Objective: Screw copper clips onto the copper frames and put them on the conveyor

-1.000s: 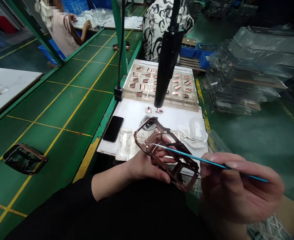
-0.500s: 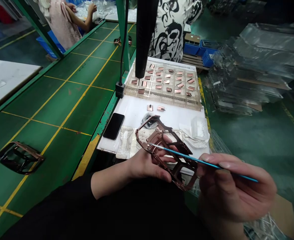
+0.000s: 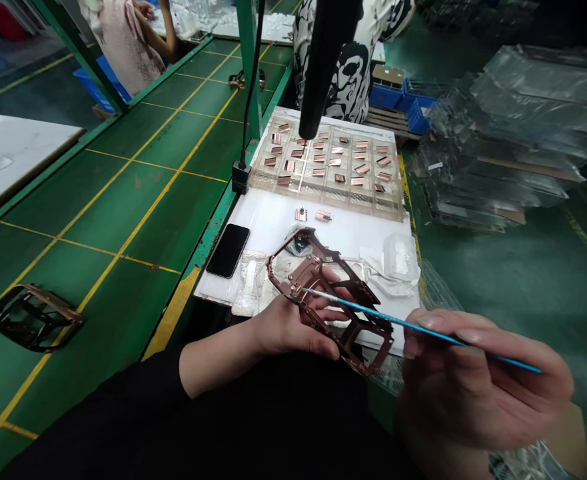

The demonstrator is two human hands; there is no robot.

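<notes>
My left hand [image 3: 298, 330] grips a copper-brown plastic frame [image 3: 368, 290] with open windows, thumb along its near edge and fingers behind it. The frame is held tilted over the front of the white worktable. In my right hand [image 3: 488, 380] a thin blue stick [image 3: 398, 321] with a pale tip, like a fine brush, is pinched between thumb and fingers. Its tip lies over the frame's inner part; whether it touches cannot be made out. Behind the frame sits a small clear bag [image 3: 299, 241] with dark contents. Two small copper-coloured parts [image 3: 323, 216] lie farther back.
A clear compartment tray [image 3: 333, 190] of copper-coloured pieces fills the table's far half, below a black hanging tube [image 3: 323, 73]. A phone [image 3: 228, 250] lies at left. On the green conveyor [image 3: 138, 200] rests another frame [image 3: 36, 319]. Clear trays [image 3: 518, 153] are stacked right; two people work beyond.
My right hand has drawn the blue stick slightly right and down, its tip shifting right across the frame. The frame stays in my left hand. The view has shifted a little.
</notes>
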